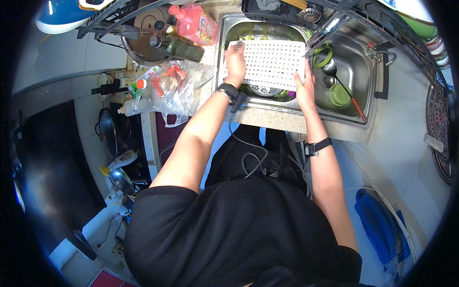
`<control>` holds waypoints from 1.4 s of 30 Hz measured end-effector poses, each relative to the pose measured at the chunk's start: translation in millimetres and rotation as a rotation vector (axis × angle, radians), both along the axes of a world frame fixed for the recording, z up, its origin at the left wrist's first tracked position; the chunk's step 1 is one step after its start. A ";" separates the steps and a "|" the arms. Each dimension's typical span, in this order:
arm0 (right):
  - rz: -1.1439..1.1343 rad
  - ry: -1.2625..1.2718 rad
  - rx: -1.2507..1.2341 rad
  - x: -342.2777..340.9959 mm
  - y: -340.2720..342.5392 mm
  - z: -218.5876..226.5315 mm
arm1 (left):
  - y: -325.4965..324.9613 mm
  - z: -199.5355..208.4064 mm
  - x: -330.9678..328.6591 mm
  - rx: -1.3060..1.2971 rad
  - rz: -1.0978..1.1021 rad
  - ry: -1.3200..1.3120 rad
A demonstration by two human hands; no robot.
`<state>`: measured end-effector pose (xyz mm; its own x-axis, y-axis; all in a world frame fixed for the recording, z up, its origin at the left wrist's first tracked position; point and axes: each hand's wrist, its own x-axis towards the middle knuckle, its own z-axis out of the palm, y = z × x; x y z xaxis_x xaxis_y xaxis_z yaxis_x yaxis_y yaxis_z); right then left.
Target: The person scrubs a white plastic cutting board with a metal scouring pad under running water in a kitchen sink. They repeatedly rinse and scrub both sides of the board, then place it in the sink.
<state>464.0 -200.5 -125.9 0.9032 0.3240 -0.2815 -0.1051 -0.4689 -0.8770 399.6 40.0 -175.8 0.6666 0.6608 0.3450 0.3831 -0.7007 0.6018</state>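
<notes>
A white perforated tray (272,62) is held over the left sink basin, covering much of it. My right hand (304,86) grips its right edge, thumb on the upper face. Over the tray's left end lies my left hand (234,64); its fingertips are smeared by motion, so I cannot make out whether they hold anything. Below the tray's near edge, a clear or metal rounded dish (264,91) and a bit of purple (291,93) show in the basin. Green scraps (253,37) lie along the far side of the basin.
The right basin (356,62) holds a ladle (342,83) with a wooden handle, a green ring (323,56) and a green round item (340,94). Left on the counter are a pink jug (193,24), dark bottles (179,48) and a plastic bag (177,88). A black rack (368,19) overhangs the sink.
</notes>
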 end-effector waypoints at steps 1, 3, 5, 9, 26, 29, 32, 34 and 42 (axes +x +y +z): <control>0.003 0.001 -0.005 0.1 -0.1 0.1 | 5.4 6.3 4.4 0.020 -0.021 0.068; -0.003 -0.002 -0.006 0.7 -0.3 -0.6 | 4.2 19.5 15.7 -0.074 0.013 0.081; 0.001 -0.001 0.008 0.7 -1.0 -1.6 | -38.3 23.0 38.3 -0.225 -0.208 -0.014; 0.006 0.012 0.029 -1.0 -2.0 -4.0 | -76.4 16.4 47.0 -0.237 -0.421 -0.140; -0.001 -0.002 0.010 2.4 -1.7 -9.5 | 26.6 9.2 6.3 -0.515 -0.086 0.014; -0.003 -0.012 0.016 1.4 -1.5 -10.5 | 31.0 8.6 18.7 -0.118 -0.017 0.163; -0.007 -0.028 0.029 1.1 -1.1 -9.7 | -59.8 4.5 69.9 -0.312 -0.279 -0.129; 0.006 -0.071 0.020 1.0 -2.3 -7.9 | -106.1 0.2 67.6 -0.183 -0.415 -0.217; 0.021 -0.009 0.017 2.0 -2.0 -3.9 | 57.3 -8.1 -30.8 -0.054 0.198 0.301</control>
